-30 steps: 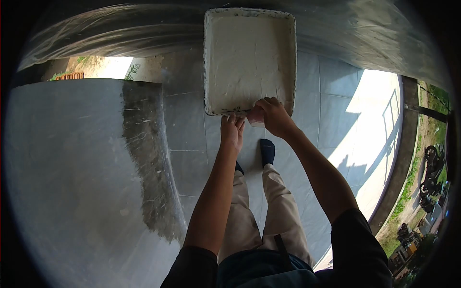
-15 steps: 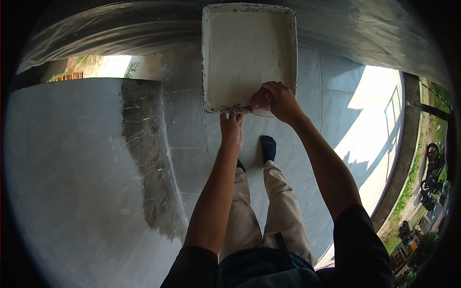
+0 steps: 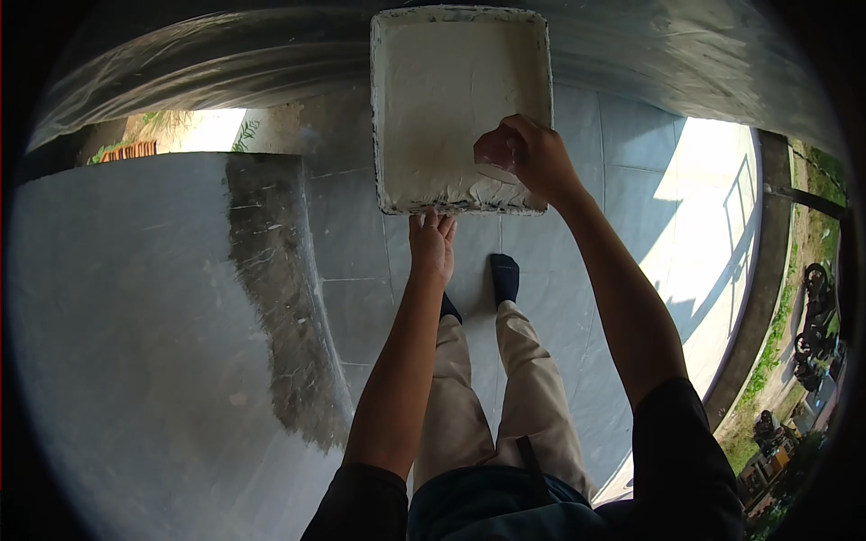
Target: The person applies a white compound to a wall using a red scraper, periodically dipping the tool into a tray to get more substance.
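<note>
A rectangular tray (image 3: 547, 81) with dark-smeared rims holds a smooth layer of pale, wet-looking material (image 3: 442, 90). My right hand (image 3: 538, 160) grips a reddish-brown tool (image 3: 496, 151) over the tray's lower right part; the tool's lower edge is near the pale material, which is ridged along the near side. Under the near rim, left of its middle, is my left hand (image 3: 433, 242), its fingertips at the rim and partly hidden beneath it. Whether that hand clasps the rim or only supports it is hard to see, but its fingers touch the tray.
On the left stands a large grey surface (image 3: 135, 298) with a dark, rough-edged strip (image 3: 271, 270). Grey tiles (image 3: 577, 243) lie underfoot. A dark wall or sheet (image 3: 649, 54) curves behind the tray. Motorcycles (image 3: 812, 316) and plants show outside at the right.
My right hand and the tool have moved up and inward from the tray's near rim. The tray has shifted slightly left, and more ridged material shows along its near side.
</note>
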A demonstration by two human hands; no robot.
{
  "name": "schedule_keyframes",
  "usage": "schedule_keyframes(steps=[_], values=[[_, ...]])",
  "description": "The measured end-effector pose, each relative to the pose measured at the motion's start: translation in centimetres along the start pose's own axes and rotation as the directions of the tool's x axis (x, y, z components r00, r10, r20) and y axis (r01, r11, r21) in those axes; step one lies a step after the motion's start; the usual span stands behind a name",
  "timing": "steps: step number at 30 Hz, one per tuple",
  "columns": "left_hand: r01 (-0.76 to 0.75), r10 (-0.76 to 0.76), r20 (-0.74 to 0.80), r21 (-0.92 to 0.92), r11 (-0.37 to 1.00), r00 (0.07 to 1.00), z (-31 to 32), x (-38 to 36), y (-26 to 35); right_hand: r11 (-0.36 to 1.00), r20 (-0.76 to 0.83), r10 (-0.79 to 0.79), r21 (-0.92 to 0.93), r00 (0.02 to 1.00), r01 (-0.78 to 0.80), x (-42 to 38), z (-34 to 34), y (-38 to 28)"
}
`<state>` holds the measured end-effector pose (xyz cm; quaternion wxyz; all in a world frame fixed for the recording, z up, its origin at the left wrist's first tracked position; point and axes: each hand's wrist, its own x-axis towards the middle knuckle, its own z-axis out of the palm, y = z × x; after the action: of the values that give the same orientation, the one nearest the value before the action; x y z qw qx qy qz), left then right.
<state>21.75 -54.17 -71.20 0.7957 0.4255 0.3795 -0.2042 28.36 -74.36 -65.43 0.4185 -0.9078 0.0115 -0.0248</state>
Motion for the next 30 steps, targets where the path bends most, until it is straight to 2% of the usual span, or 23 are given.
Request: schedule_keyframes(steps=[4,9,15,18,30], values=[[-0.002,0.002,0.019,-0.014,1.000,1.000,0.1,-0.2,0.1,1.000,0.036,0.015,0.003,0.999,-0.015,0.0,0.4,-0.3],[0.001,0.000,0.027,-0.044,0.999,1.000,0.0,-0.4,0.0,0.996,0.071,-0.086,0.039,0.994,0.084,0.2,1.7,-0.4],[0.010,-0.007,0.032,-0.094,0.996,0.999,0.0,-0.5,0.1,0.992,0.141,-0.084,0.102,0.986,0.070,0.2,2.6,-0.9],[0.009,-0.004,0.041,-0.122,0.993,0.999,-0.1,-0.5,0.0,0.993,0.187,-0.094,0.094,0.978,0.077,0.2,3.0,-0.8],[0.056,-0.049,0.049,-0.143,0.988,0.998,0.0,-1.0,-0.4,0.994,0.200,-0.107,0.031,0.974,0.103,-0.1,2.6,-0.4]])
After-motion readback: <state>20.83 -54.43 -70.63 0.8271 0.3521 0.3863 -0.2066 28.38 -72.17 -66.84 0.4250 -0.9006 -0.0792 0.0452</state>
